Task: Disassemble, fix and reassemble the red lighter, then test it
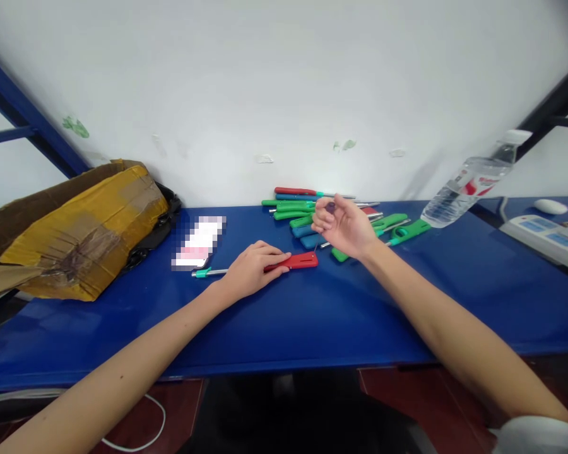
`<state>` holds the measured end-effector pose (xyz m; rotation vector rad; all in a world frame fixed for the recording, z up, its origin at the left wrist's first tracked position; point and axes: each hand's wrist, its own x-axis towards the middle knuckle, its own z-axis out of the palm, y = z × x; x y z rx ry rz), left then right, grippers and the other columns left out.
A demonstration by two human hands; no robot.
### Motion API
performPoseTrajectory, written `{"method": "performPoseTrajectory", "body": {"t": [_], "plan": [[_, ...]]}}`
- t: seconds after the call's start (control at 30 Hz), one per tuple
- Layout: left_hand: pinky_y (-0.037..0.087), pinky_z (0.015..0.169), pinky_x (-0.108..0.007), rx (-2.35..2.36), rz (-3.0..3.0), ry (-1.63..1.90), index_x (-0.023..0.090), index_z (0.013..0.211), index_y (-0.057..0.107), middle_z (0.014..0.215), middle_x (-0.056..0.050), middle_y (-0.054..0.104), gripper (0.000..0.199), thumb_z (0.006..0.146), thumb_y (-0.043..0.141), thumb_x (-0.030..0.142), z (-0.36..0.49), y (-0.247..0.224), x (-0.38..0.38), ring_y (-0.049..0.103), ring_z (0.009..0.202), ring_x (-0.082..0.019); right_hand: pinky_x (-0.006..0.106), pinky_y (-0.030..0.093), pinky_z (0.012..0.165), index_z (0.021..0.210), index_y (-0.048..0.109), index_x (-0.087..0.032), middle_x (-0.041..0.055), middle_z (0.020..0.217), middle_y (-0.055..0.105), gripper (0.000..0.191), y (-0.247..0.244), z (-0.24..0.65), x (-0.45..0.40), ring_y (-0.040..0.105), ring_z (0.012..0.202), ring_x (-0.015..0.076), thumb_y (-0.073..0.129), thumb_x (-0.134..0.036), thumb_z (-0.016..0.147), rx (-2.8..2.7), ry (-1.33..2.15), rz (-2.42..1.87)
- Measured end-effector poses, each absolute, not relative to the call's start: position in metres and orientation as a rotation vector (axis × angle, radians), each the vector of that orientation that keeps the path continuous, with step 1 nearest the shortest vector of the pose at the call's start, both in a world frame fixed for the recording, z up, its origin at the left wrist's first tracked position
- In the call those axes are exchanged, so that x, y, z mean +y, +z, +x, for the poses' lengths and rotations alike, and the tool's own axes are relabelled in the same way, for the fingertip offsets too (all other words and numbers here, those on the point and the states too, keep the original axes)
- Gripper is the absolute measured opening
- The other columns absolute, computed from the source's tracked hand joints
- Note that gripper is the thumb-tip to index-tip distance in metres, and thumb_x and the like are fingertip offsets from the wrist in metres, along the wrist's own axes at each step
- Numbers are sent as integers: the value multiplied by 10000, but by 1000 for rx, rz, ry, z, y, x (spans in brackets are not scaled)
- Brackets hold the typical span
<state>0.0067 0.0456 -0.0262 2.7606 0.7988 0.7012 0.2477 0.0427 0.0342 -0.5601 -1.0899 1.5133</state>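
My left hand (255,268) presses a red long-necked lighter (300,260) to the blue tabletop, fingers wrapped round its handle. The lighter's metal neck points left and ends in a teal tip (201,273). A thin wire-like bit stands up at the handle's right end. My right hand (343,227) is raised above and right of that end, palm up, fingers curled round a small dark purple object (330,207) whose kind I cannot make out. Behind my right hand lies a pile of green, blue and red lighters (296,206), partly hidden by it.
A phone with a blurred screen (199,243) lies left of my left hand. Farther left sits a cardboard box with yellow tape (94,233) beside black plastic. A water bottle (468,183) leans at the right, near a power strip (544,236) and a white mouse (551,206). A white wall stands behind.
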Motion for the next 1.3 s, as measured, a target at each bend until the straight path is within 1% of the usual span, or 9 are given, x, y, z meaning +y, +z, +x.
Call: {"method": "performPoseTrajectory", "body": {"t": [0.27,0.43,0.6,0.8,0.9,1.0,1.1,1.2,1.3], "plan": [[495,920,-396,752,2775,647,230,1259,674,1165,-57,707,344,961,584,378,21,-25,51,578,1033,-234,278,514,789,757,630,-226,-11,843,696,274,28,257,36,657,853,141,842,-396,719,-1142,1408,-612],[494,922,-397,762,2759,663,229,1250,679,1172,-61,701,342,957,590,382,13,-27,58,588,1031,-232,224,405,511,686,571,-217,-81,518,399,338,32,252,35,404,480,79,817,-442,742,-1067,1459,-543],[494,926,-399,763,2748,671,220,1240,682,1163,-66,704,336,951,601,372,9,-26,65,603,1024,-232,242,382,472,691,597,-230,-68,507,259,370,33,246,39,311,450,99,600,-534,902,-1030,1363,-588],[500,924,-406,789,2744,638,214,1249,676,1170,-78,701,336,966,570,361,11,-24,60,604,1031,-236,287,509,709,693,616,-223,-9,763,625,320,30,241,33,618,766,147,824,-465,720,-1105,1286,-642],[489,960,-418,776,2753,625,222,1261,665,1209,-89,681,363,967,554,403,9,-19,59,599,1081,-245,314,517,798,710,588,-225,17,932,705,345,29,242,29,660,922,179,828,-473,716,-1169,1311,-676],[422,1065,-450,950,2770,708,203,1312,623,1365,-128,584,493,928,574,507,-6,-4,71,533,1245,-288,301,512,726,728,573,-227,-10,790,674,360,28,244,27,648,787,155,832,-477,711,-1197,1347,-666],[401,1074,-496,1680,2591,765,121,1396,521,1370,-195,556,645,907,556,541,-37,13,91,495,1282,-361,285,486,656,720,568,-227,-39,681,589,376,29,245,26,576,664,127,856,-465,682,-1181,1350,-642],[438,975,-573,2210,2308,396,63,1491,339,1396,-295,482,948,793,613,643,-71,20,109,474,1258,-489,280,457,621,753,600,-240,-56,628,481,329,31,245,27,483,598,113,843,-457,704,-1174,1334,-626],[476,903,-539,2258,2121,147,59,1501,273,1388,-333,467,1064,745,583,740,-90,15,119,501,1222,-500,275,433,599,854,679,-248,-59,611,364,253,33,246,28,387,561,110,783,-464,773,-1195,1323,-621]]}}
